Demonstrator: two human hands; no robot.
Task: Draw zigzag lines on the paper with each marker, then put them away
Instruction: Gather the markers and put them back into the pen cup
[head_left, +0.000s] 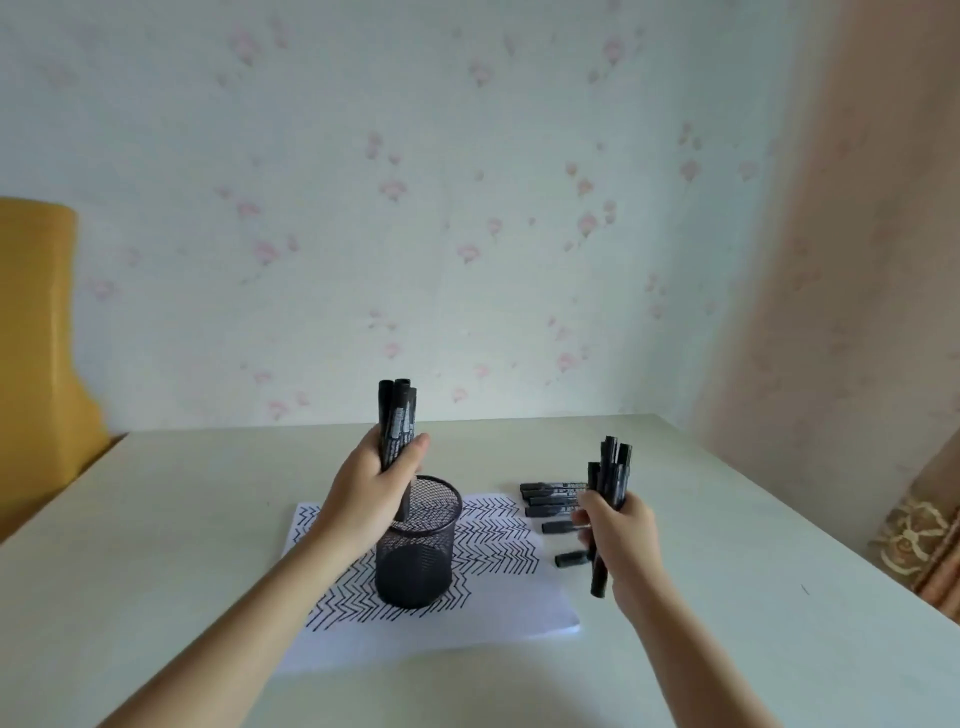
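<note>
A white sheet of paper lies on the table, covered with rows of black zigzag lines. On it stands a black mesh pen cup. My left hand is shut on a bundle of black markers, held upright with their lower ends inside the cup's mouth. My right hand grips a second bundle of black markers upright, to the right of the paper. Several more black markers lie flat on the table just behind my right hand.
The pale table meets a flowered wall at its far edge. A yellow chair back stands at the left. A pink curtain hangs at the right, over the table's right edge.
</note>
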